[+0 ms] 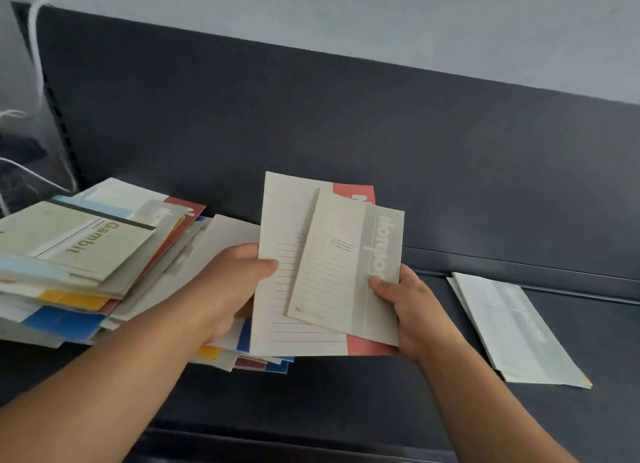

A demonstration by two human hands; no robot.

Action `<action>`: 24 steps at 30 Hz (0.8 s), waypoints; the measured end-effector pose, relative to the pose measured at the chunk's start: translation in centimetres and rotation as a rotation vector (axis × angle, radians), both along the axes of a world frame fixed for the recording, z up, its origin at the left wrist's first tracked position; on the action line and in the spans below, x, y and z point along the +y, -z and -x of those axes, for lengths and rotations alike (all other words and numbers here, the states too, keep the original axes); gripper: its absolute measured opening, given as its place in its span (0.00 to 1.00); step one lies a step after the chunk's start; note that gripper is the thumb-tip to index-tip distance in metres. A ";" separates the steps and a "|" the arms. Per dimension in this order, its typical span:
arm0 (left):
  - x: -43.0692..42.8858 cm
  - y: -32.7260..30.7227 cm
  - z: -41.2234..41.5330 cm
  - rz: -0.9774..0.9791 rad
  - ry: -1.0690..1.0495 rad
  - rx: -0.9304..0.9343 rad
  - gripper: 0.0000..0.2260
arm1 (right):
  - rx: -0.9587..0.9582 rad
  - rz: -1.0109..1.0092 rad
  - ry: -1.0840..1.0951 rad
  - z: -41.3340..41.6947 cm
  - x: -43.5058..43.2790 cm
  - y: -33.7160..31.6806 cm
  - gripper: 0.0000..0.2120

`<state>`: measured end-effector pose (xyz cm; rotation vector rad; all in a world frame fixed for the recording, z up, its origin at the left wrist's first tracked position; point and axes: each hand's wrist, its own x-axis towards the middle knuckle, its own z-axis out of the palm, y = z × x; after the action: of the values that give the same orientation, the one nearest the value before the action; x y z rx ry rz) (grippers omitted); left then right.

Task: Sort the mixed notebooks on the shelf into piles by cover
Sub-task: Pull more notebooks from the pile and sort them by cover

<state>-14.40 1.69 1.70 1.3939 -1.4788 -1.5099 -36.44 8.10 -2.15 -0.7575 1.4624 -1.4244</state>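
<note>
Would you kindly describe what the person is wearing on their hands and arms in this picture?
Nothing that shows. The left hand and right hand are bare, with no gloves and no rings on the fingers in view. The left forearm and right forearm are also bare all the way to the edge of the picture: no sleeve, watch or bracelet appears.

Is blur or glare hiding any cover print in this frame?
Head view: light soft and even, no glare; the Gambit notebook title reads clearly; small print on the grey notebook in the right hand is smeared; the pale pile at right looks washed out.
</note>
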 end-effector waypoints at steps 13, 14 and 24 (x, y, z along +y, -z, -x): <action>0.7 0.6 5.3 0.200 -0.134 -0.123 0.11 | 0.461 -0.236 0.161 14.2 3.1 -1.0 0.12; 0.6 0.7 5.5 0.188 -0.129 -0.128 0.11 | 0.490 -0.264 0.165 15.1 3.2 -0.8 0.12; 1.2 0.6 7.4 0.188 -0.160 -0.160 0.10 | 0.993 -0.579 0.147 16.3 2.7 2.4 0.29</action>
<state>-21.80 2.91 1.13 1.5081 -1.5209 -1.1538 -52.75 10.84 -4.58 -1.0375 2.5680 -0.6024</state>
